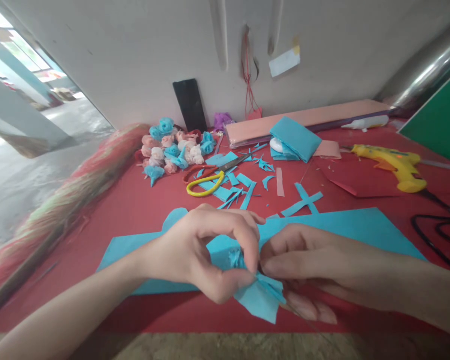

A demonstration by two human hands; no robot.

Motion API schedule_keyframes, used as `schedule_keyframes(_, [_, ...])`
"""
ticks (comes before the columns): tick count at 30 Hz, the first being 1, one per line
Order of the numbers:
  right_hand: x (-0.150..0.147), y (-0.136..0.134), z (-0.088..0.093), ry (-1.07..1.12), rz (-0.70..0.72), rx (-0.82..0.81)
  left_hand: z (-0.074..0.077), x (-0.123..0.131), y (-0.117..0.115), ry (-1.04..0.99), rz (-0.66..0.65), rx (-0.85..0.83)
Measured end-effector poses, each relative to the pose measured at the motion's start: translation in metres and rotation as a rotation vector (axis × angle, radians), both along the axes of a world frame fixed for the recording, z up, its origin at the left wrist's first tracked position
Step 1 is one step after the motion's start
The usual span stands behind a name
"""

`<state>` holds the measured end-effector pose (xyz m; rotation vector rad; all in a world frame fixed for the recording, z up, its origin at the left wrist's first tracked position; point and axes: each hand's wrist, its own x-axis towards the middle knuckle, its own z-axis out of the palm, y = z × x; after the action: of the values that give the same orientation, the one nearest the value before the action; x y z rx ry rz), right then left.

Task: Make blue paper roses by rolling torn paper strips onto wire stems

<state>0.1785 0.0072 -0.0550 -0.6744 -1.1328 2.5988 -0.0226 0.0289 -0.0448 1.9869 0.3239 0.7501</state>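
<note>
My left hand (217, 250) is closed in a pinch on a small piece of light-blue crepe paper gathered into a paper flower (260, 300). Its ruffled blue part (237, 257) shows inside the ring of thumb and forefinger, and a loose flap hangs below. Close against it, my right hand (311, 265) has thumb and forefinger pressed together at the gathered spot; what they grip is hidden. A thin thread-like line runs below the right fingers. Under both hands lies a large blue paper sheet (345, 225) on the red table (165, 312).
Finished paper roses (172, 150) are piled at back left beside a leaning phone (190, 105). Scissors (206, 184) lie among blue scraps (247, 192). Folded blue paper (296, 139), a pink paper pack (303, 120) and a yellow glue gun (393, 160) with black cord are behind and right.
</note>
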Motion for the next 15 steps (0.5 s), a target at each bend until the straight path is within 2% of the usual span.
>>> schedule_keyframes(11, [-0.003,-0.0003,0.0055,-0.115,0.052,0.091,-0.0014,-0.0007,-0.0007,0.019,-0.086,-0.049])
schedule_keyframes(15, [-0.0026,-0.0002,0.006,-0.121,0.043,0.127,0.004,0.0003,-0.0013,0.039,-0.104,-0.092])
